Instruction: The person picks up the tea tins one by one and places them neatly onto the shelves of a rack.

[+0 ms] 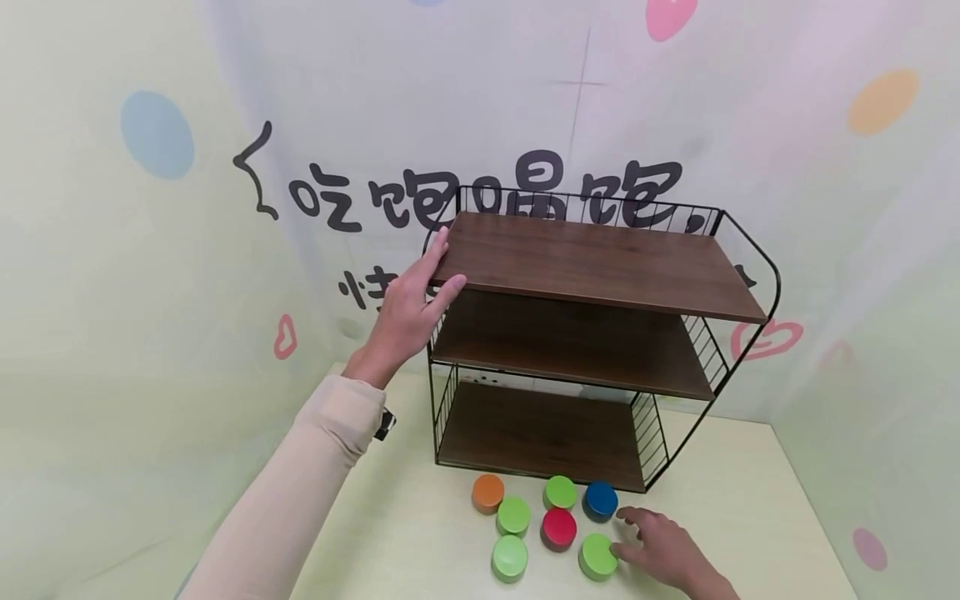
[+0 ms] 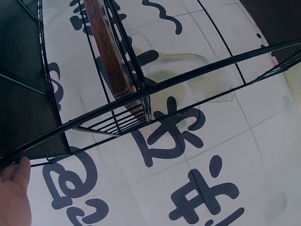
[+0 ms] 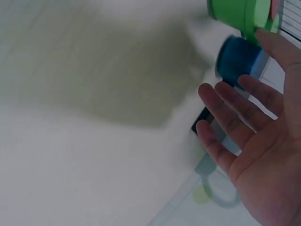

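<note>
Our left hand (image 1: 405, 312) rests on the left end of the top board (image 1: 600, 258), thumb apart from its straight fingers. Our right hand (image 1: 663, 550) is spread, holding nothing, beside the blue cylinder (image 1: 601, 500) and the front-right green cylinder (image 1: 598, 556); we cannot tell whether it touches either. We count seven cylinders on the desk (image 1: 735, 475): one blue, one red cylinder (image 1: 558, 528), one orange cylinder (image 1: 488, 492) and four green. All seven sit in front of one wire-framed rack (image 1: 570, 333) with three brown boards, the rearmost just off its bottom front edge. Desk surface leaves us room left of the orange cylinder, and right of our right hand towards the desk's right edge.
</note>
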Demonstrator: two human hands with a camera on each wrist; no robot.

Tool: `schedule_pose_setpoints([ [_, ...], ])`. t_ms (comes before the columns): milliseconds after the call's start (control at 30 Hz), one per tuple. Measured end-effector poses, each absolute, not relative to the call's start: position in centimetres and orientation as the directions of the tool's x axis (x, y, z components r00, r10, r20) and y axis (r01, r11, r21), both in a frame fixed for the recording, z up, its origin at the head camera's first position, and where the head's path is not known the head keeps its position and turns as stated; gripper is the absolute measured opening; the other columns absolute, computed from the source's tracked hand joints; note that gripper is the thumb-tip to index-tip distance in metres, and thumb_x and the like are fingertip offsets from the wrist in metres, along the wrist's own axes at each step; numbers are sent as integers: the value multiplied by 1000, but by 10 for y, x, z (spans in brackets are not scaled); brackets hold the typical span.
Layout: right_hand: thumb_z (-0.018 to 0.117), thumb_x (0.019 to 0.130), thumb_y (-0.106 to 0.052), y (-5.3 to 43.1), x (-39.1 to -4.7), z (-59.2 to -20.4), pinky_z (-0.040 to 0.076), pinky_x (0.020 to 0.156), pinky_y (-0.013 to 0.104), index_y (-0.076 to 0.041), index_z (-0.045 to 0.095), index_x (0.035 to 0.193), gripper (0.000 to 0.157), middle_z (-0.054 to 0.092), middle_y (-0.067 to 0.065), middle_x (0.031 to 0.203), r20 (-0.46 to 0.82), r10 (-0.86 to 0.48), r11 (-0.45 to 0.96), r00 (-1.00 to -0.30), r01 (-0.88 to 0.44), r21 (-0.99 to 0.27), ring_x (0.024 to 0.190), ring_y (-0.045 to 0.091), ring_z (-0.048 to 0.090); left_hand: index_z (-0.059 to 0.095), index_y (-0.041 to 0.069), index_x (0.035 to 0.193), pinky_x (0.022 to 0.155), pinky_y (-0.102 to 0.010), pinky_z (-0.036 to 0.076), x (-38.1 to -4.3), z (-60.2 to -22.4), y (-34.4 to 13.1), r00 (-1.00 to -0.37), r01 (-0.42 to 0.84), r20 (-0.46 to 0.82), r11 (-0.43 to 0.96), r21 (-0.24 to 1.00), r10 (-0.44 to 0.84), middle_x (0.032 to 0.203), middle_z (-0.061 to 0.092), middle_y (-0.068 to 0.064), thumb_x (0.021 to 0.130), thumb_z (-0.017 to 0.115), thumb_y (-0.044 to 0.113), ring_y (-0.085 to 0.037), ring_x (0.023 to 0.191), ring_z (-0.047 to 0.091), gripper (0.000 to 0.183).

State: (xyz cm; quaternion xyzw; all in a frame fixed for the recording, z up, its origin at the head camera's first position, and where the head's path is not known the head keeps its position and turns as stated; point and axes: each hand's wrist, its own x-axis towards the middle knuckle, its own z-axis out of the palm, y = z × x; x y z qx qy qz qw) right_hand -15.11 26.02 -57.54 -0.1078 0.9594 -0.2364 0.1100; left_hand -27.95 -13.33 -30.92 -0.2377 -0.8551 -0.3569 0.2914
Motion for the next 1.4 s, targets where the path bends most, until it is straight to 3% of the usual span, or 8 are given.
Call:
schedule_pose_setpoints([
  [500,80,81,-39,242,-147,-581,55,71,42,-5,69,113,48,70,2,97,-181,-351,854,-919,-235,-465,80,17,63,26,20,159,114,-41,30,-278,-309,-132,-698,634,685,623,458,207,151,47,-10,102,55,36,-19,142,38,65],
  [833,79,82,-40,238,-141,-573,54,70,36,-4,69,112,47,69,-3,92,-144,-426,839,-893,-330,-433,75,12,59,23,27,159,115,-40,30,-280,-310,-134,-702,626,683,630,458,201,152,46,-8,102,55,37,-17,143,38,66],
  [1100,85,76,-41,229,-139,-572,51,72,44,-2,69,116,57,69,3,96,-228,-384,853,-895,-250,-458,75,17,52,23,27,159,115,-39,30,-279,-310,-133,-696,632,689,625,458,199,151,46,-9,102,55,36,-17,142,37,66],
  [1400,88,73,-34,228,-135,-577,53,82,55,-4,70,117,56,71,10,110,-185,-438,836,-880,-324,-443,85,21,64,24,24,159,115,-38,29,-279,-311,-132,-689,634,702,617,465,179,151,46,-9,102,56,34,-15,142,37,66],
])
